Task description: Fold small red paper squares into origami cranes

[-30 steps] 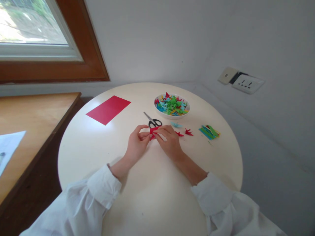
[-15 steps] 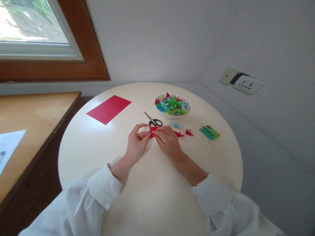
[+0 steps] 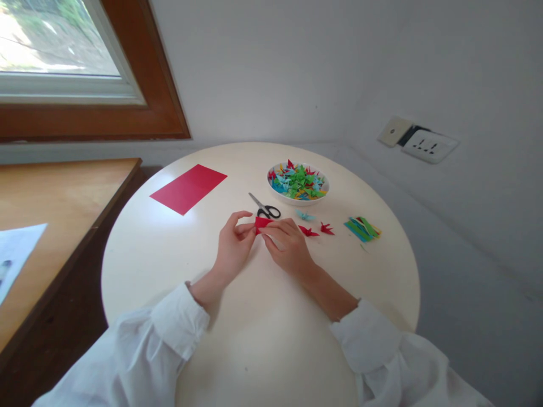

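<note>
A small piece of red paper (image 3: pixel 262 223) is held between both hands above the table; its lower part is hidden by fingers. My left hand (image 3: pixel 235 244) pinches its left edge between thumb and fingers. From the right, my right hand (image 3: pixel 289 244) grips the same paper with thumb and forefinger. Just beyond it lie scissors (image 3: pixel 268 212) with black handles, blades pointing away to the left. Beside my right hand rest two red paper cranes (image 3: pixel 326 228) and a light blue paper crane (image 3: pixel 305 216).
A white bowl (image 3: pixel 297 202) of many-coloured paper cranes stands at the back of the round white table (image 3: pixel 263 339). Red sheet paper (image 3: pixel 189 189) lies at the back left. Coloured paper strips (image 3: pixel 362 229) are stacked at the right. A wooden desk (image 3: pixel 63 195) stands on the left.
Both hands have shifted slightly left with the red paper, and its visible part looks smaller and tilted differently. The things on the table have stayed in place.
</note>
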`<state>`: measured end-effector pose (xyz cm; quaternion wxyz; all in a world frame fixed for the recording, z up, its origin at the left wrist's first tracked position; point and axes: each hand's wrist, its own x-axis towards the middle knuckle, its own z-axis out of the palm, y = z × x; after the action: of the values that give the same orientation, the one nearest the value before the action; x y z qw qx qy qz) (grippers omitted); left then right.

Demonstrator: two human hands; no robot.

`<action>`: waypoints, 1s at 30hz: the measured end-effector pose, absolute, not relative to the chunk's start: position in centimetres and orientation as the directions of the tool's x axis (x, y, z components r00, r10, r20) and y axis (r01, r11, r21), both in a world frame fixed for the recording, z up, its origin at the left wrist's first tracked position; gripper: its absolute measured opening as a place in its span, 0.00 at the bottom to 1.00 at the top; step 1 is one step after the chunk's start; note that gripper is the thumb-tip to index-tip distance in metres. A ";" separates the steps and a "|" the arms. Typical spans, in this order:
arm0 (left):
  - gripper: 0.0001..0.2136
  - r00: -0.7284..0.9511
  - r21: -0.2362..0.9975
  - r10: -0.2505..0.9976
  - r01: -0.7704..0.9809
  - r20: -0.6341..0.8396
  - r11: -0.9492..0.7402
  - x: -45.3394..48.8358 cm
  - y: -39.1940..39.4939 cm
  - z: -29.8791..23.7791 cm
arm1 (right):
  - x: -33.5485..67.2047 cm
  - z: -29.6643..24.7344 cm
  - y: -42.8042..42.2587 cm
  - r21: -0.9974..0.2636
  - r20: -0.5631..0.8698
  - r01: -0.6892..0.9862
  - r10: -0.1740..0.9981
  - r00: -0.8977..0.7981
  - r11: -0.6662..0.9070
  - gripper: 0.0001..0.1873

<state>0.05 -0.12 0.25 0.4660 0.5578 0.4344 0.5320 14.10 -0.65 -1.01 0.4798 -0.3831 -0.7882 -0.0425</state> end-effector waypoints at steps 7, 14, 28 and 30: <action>0.15 0.099 0.952 0.959 0.134 0.264 -0.276 -0.2 -0.3 -0.2 | 14.0 -0.4 -1.0 -0.462 0.764 0.691 0.645 -0.009 0.556 0.04; 0.12 0.139 0.905 0.923 0.190 0.358 -0.380 -0.1 -0.3 -0.2 | 14.0 -0.8 -0.8 -0.638 0.660 0.516 0.751 -0.017 0.572 0.02; 0.10 0.183 0.962 0.946 -0.007 0.269 -0.272 0.0 -0.3 0.9 | 14.2 -1.3 -0.8 -0.849 0.475 0.273 0.880 0.015 0.453 0.03; 0.11 0.173 0.966 0.951 -0.020 0.257 -0.258 0.0 -0.2 1.0 | 14.2 -1.3 -0.8 -0.853 0.473 0.266 0.881 0.030 0.449 0.03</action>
<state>0.01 -0.25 0.97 0.4717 0.6033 0.3857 0.5146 14.16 -0.76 -1.27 0.5608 -0.4477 -0.6403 0.2739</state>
